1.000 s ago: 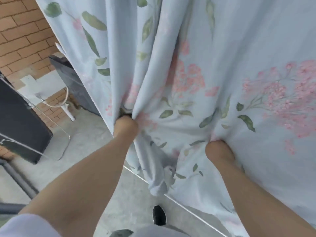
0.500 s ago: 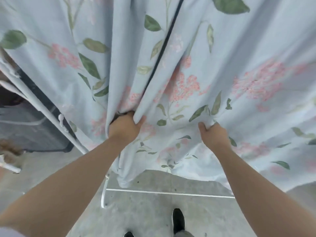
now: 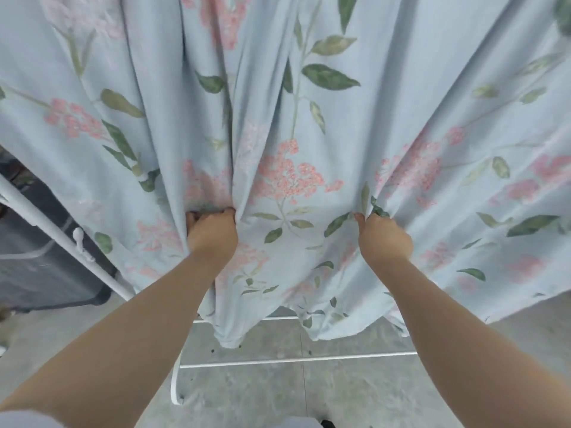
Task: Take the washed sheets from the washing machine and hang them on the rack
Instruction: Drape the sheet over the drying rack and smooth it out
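1. Both hands are gripping the sheet in the head view: the left hand is clutching a bunched fold and the right hand is pinching another.
2. The sheet is hanging down the rack, with its hem dangling above the rack's base.
3. It is probably soft and heavy with damp, so gathered folds are offering the surest hold.

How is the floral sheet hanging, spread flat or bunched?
Bunched. The sheet hangs in deep vertical folds that gather where the left hand and right hand grip it. Its top is out of frame.
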`<state>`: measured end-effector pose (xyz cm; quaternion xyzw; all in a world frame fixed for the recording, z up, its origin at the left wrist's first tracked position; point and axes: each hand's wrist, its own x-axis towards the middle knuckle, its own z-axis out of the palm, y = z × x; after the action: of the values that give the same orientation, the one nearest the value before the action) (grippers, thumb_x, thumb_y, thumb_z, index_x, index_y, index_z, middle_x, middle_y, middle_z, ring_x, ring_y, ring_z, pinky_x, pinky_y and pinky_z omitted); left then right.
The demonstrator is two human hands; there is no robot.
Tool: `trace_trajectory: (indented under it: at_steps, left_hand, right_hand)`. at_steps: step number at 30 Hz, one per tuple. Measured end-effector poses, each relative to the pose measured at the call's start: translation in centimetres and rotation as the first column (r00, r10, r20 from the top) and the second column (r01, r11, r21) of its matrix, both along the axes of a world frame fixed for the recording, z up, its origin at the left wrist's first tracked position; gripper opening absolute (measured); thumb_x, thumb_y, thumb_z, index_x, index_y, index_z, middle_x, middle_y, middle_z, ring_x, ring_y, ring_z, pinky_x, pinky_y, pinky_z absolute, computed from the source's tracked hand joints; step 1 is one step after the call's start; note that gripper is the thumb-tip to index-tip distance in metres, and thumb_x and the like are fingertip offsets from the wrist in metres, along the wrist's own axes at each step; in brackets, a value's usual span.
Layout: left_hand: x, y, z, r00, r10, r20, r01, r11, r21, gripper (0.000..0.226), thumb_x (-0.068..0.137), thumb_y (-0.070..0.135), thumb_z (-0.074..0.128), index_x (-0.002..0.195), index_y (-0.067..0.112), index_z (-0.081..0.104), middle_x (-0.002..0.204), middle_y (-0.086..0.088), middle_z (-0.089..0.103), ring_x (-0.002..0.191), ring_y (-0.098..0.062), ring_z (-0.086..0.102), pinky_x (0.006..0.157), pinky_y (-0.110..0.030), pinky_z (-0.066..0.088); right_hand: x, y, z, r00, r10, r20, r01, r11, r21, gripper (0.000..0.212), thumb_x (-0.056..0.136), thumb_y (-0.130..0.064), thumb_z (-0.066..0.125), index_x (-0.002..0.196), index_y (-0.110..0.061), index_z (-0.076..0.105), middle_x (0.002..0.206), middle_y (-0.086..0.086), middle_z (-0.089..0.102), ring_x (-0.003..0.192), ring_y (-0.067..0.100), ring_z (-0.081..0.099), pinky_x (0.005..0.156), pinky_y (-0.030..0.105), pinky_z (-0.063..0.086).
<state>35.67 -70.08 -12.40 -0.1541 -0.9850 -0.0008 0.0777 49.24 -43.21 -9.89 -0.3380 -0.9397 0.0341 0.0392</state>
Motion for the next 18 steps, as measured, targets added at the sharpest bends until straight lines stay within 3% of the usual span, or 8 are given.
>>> trace_trajectory:
  at_steps: [4, 7, 12, 15, 18]
  left_hand:
    - [-0.3, 0.6, -1.5, 1.000, -0.005, 0.002, 0.005, 0.998, -0.057, 0.023, 0.095, 0.013, 0.047, 0.102, 0.027, 0.063, 0.084, 0.004, 0.068, 0.088, -0.024, 0.064, 0.110, -0.044, 0.030]
    - [-0.3, 0.9, -2.2, 0.998, 0.004, 0.056, 0.000, 0.997, -0.081, 0.023, 0.098, 0.016, 0.045, 0.105, 0.027, 0.064, 0.091, 0.003, 0.069, 0.094, -0.024, 0.064, 0.107, -0.043, 0.032]
    - [0.9, 1.0, -3.4, 0.981, 0.057, 0.188, -0.024, 0.984, -0.175, 0.029, 0.099, 0.012, 0.041, 0.119, 0.022, 0.058, 0.110, -0.001, 0.068, 0.105, -0.026, 0.064, 0.100, -0.040, 0.039]
    - [0.9, 0.4, -4.5, 0.960, 0.015, 0.280, -0.007, 1.000, -0.027, 0.028, 0.103, 0.023, 0.041, 0.128, 0.019, 0.051, 0.121, -0.006, 0.061, 0.108, -0.029, 0.063, 0.096, -0.040, 0.044]
    - [1.8, -1.3, -5.6, 0.880, -0.142, 0.453, 0.043, 0.974, 0.222, 0.049, 0.097, 0.042, 0.058, 0.134, 0.014, 0.043, 0.127, -0.007, 0.054, 0.113, -0.030, 0.059, 0.092, -0.037, 0.048]
  right_hand:
    - [0.5, 0.3, -0.7, 1.000, -0.006, 0.006, 0.007, 0.999, -0.037, 0.053, 0.108, -0.045, 0.021, 0.113, -0.007, 0.056, 0.104, 0.011, 0.067, 0.088, 0.032, 0.067, 0.064, 0.033, 0.042]
    - [0.7, 0.3, -1.6, 1.000, -0.011, 0.006, 0.012, 0.997, -0.076, 0.050, 0.108, -0.045, 0.022, 0.109, -0.010, 0.057, 0.102, 0.009, 0.066, 0.079, 0.029, 0.061, 0.065, 0.032, 0.040]
    - [1.0, -0.1, -3.4, 0.997, -0.033, 0.076, 0.045, 0.986, -0.158, 0.048, 0.107, -0.047, 0.022, 0.101, -0.016, 0.058, 0.101, 0.005, 0.067, 0.092, 0.029, 0.066, 0.074, 0.036, 0.049]
    - [1.1, -0.6, -3.2, 0.986, -0.013, 0.168, 0.044, 0.982, -0.185, 0.053, 0.107, -0.047, 0.019, 0.108, -0.016, 0.062, 0.102, 0.005, 0.068, 0.095, 0.028, 0.066, 0.072, 0.034, 0.045]
    - [1.1, -1.9, -3.2, 0.937, 0.111, 0.331, -0.049, 0.981, -0.190, 0.046, 0.106, -0.045, 0.026, 0.114, -0.018, 0.062, 0.101, 0.000, 0.063, 0.098, 0.023, 0.064, 0.077, 0.034, 0.046]
